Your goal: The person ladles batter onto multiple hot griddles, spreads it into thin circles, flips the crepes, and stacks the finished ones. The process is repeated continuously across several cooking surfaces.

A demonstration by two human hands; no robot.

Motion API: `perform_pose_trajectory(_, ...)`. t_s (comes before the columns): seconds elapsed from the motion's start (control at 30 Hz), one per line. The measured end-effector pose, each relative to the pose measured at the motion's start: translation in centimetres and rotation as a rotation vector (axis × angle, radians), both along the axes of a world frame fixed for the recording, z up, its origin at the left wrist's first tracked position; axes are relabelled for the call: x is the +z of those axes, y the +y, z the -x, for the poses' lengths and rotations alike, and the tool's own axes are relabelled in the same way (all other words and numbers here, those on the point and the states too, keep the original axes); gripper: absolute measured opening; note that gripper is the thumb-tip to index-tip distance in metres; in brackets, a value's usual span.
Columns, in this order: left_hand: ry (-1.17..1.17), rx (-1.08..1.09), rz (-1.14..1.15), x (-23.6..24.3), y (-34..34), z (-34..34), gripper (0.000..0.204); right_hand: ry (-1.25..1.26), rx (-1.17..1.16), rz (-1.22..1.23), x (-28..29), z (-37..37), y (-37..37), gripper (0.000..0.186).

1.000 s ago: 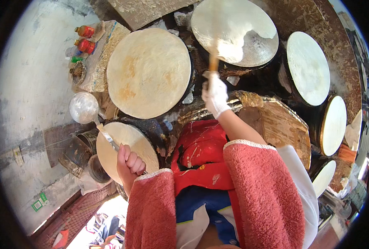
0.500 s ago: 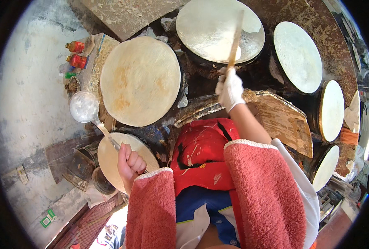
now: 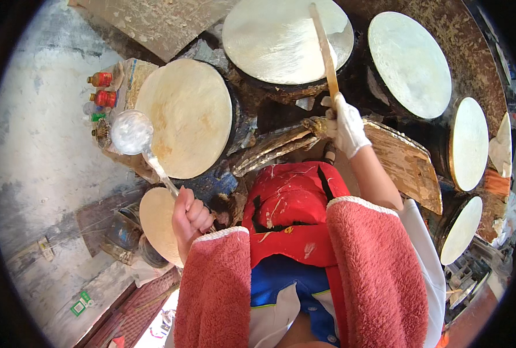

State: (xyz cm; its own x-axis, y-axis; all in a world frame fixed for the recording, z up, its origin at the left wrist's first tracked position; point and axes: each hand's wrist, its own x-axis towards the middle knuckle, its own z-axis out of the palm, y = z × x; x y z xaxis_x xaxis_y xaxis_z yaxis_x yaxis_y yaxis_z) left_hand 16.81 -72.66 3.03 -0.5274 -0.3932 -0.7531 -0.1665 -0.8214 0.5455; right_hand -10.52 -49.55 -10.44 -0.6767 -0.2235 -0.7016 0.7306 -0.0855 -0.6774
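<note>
At far griddle (image 3: 341, 46) — stick (image 3: 323, 45), right hand (image 3: 348, 124) | leftward — ladle (image 3: 131, 132), left hand (image 3: 190, 219)

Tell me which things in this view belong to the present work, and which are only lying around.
In use:
ladle, in the bare left hand
wooden stick, in the gloved right hand
round plate behind the stick, probably

Apparently just lying about:
two red bottles, at the left
orange object, at the right

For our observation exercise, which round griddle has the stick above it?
The top-centre griddle: the stick in the right hand crosses only this one.
</note>
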Motion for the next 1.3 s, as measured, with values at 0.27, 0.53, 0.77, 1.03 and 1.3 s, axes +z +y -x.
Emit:
perform_pose_trajectory(0.27, 0.038, -0.092, -0.051, -0.2, 2.5, 2.6, 0.04, -0.052, 0.364, -0.212, -1.6, -4.4, 7.7, 0.041)
perform_pose_trajectory(0.53, 0.091, -0.099, -0.051, 0.3, 6.2, 6.4, 0.041, 0.146, 0.403, -0.177, -1.8, 4.8, 10.4, 0.047)
perform_pose_trajectory(0.77, -0.012, -0.009, 0.017, 1.2, 10.8, 9.2, 0.041, 0.319, 0.529, -0.249, -4.0, 6.5, 17.2, 0.05)
perform_pose_trajectory(1.03, 0.011, 0.045, 0.057, 2.9, 14.8, 10.8, 0.041, 0.396, 0.29, -0.229, -5.2, 16.7, 6.6, 0.042)
perform_pose_trajectory(1.3, -0.035, -0.078, 0.022, -1.3, 10.9, 13.1, 0.042, 0.397, 0.214, -0.494, -4.2, 11.1, 11.4, 0.052)
